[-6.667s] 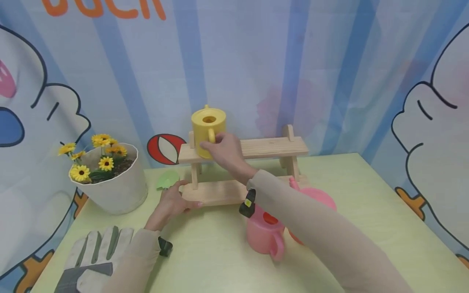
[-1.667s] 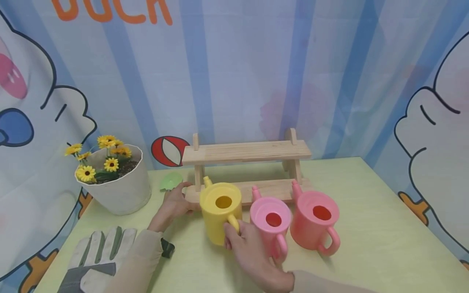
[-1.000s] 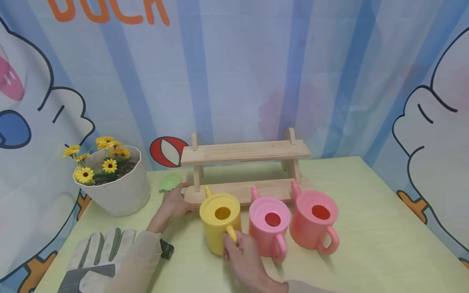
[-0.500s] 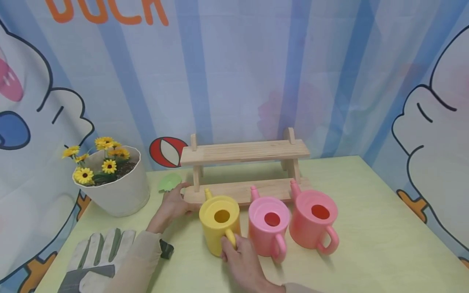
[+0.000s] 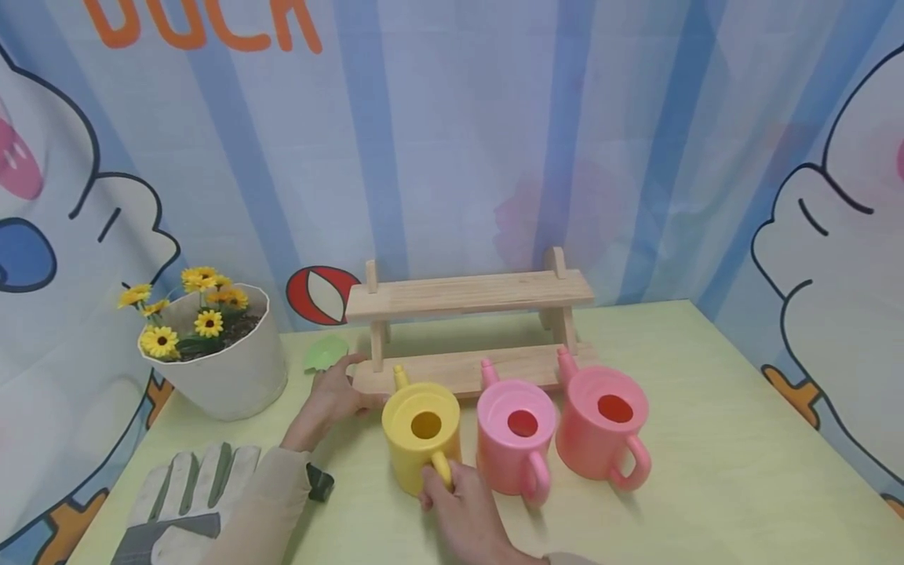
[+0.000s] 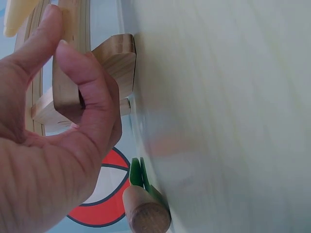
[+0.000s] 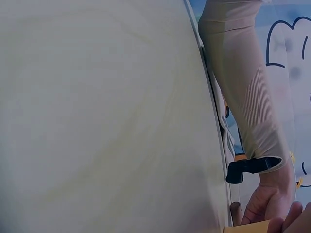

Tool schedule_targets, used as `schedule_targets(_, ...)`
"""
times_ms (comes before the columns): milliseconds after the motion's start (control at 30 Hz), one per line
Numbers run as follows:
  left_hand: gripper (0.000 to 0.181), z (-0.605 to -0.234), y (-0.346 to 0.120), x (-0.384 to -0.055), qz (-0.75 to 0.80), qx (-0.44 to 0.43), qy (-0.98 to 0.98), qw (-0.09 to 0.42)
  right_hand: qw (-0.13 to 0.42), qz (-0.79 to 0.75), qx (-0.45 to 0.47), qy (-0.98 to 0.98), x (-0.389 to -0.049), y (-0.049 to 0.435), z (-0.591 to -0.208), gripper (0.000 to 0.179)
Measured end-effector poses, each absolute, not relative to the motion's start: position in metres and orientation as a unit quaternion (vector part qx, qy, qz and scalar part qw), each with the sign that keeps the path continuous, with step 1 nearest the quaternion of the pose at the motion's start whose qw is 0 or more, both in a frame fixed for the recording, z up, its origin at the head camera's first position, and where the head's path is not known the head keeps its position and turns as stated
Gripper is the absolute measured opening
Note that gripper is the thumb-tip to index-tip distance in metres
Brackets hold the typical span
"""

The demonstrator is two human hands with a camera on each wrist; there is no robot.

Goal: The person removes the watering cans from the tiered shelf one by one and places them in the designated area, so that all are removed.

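My right hand (image 5: 466, 510) holds the handle of a yellow watering can (image 5: 421, 439), which stands upright on the table in front of the wooden two-tier stand (image 5: 469, 292). Only a few fingers (image 7: 294, 221) and a sliver of the can show low in the right wrist view. My left hand (image 5: 330, 399) grips the left end of the stand's lower board (image 6: 68, 90), thumb on one face and fingers curled round the other. To the right of the yellow can are a pink watering can (image 5: 514, 447) and a coral-pink one (image 5: 600, 428), handles facing me.
A white pot (image 5: 226, 377) of yellow flowers stands at the left. A grey-white work glove (image 5: 187, 502) lies near the front left. Behind my left hand is a small green-bladed tool (image 5: 326, 353) with a wooden handle (image 6: 146, 211). A printed curtain (image 5: 459, 141) hangs behind the table.
The yellow watering can has come down from the stand's upper board to the table, left of the pink ones, then shifted slightly towards me. My left hand has kept its grip.
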State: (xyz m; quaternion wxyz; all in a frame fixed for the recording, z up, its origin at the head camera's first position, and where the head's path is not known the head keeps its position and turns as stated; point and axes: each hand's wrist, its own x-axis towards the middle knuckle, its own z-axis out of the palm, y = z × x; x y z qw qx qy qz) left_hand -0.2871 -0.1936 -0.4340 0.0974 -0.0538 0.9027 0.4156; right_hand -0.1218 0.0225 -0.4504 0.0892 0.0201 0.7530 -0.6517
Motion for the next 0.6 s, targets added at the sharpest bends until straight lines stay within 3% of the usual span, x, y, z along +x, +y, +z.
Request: schedule_targets(600, 0.1, -0.435, -0.194, -0.285, 0.424, -0.041, 0.901, 0.085, 0.075, -0.601, 0.019, 0.795, -0.119, 0.033, -0.453, 0.011)
